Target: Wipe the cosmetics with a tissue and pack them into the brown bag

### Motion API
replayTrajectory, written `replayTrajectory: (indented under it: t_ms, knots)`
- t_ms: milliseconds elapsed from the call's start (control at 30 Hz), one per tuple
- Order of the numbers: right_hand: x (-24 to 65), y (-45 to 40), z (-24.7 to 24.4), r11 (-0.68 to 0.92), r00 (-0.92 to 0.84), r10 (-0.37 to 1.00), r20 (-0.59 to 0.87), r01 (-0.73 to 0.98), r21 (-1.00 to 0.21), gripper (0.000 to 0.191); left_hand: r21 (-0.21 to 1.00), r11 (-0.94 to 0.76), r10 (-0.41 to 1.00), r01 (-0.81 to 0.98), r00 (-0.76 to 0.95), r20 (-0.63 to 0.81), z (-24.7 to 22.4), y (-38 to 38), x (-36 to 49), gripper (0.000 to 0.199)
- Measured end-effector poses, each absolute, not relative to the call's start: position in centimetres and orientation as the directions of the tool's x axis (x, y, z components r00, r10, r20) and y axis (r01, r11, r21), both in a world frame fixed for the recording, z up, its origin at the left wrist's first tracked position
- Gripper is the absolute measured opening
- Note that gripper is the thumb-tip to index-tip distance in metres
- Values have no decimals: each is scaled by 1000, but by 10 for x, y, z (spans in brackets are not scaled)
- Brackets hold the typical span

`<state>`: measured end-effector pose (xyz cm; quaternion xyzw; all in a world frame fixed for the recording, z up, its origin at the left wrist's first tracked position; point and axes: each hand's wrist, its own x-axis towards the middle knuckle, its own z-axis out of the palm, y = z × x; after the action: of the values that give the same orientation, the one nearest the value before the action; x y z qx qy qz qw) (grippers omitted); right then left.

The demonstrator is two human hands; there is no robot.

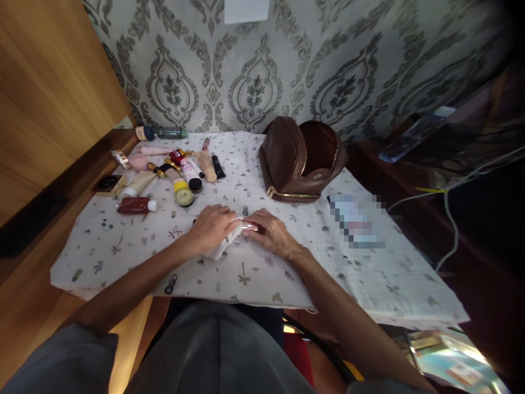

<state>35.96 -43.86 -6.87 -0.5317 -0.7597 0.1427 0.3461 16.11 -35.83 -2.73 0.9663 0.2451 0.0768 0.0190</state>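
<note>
At the far left a wooden panel stands beside the worktop, which is dressed in a white printed cover. Near that edge lie a square compact, a dark red bottle with a white cap, and a cream tube; behind them are a pink teardrop-shaped item and, at the back, a dark-capped bottle beside a greenish clear bottle. Further right, close together, come a yellow-banded tube, a white-and-pink tube with a black cap, a peach tube and a black tube. In front of these, the left hand has its grip closed over a white cloth, wrapped against a shiny pink item, whose exposed end sits in the narrow grip of the right hand. Behind that hand stands a brown bag, its top open; to its right lies a pixelated flat object, then a white cable and a clear bottle on its side
</note>
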Motion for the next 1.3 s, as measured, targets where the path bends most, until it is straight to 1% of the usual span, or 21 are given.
replayTrajectory:
  t_ms: [167,400,500,667,800,900,1000,1133,1300]
  knots:
    - [361,-438,-69,422,-228,896,381,705,-570,32,41,-889,456,455,878,143,-31,-366,167,28]
    - [364,-438,-73,445,-207,881,426,667,-598,34,12,-888,453,460,868,202,-39,-360,130,34]
    - [363,-438,-72,468,-219,869,443,655,-594,33,63,-882,469,467,857,214,-44,-352,108,40]
    - [363,-439,-71,457,-222,880,420,639,-619,32,208,-871,485,445,844,228,-50,-343,78,47]
    - [363,-440,-69,393,-206,914,349,658,-642,36,292,-858,495,423,832,250,-52,-345,70,44]
    - [362,-441,-65,368,-221,928,301,682,-632,27,324,-853,498,409,824,271,-50,-348,69,39]
    - [360,-442,-62,364,-232,930,284,675,-642,22,268,-862,496,431,828,263,-45,-351,71,39]
    - [359,-443,-62,378,-237,925,296,645,-664,26,136,-872,489,470,839,237,-38,-357,84,38]
    - [361,-442,-65,414,-249,909,335,644,-643,30,68,-869,493,489,852,174,-33,-364,111,31]
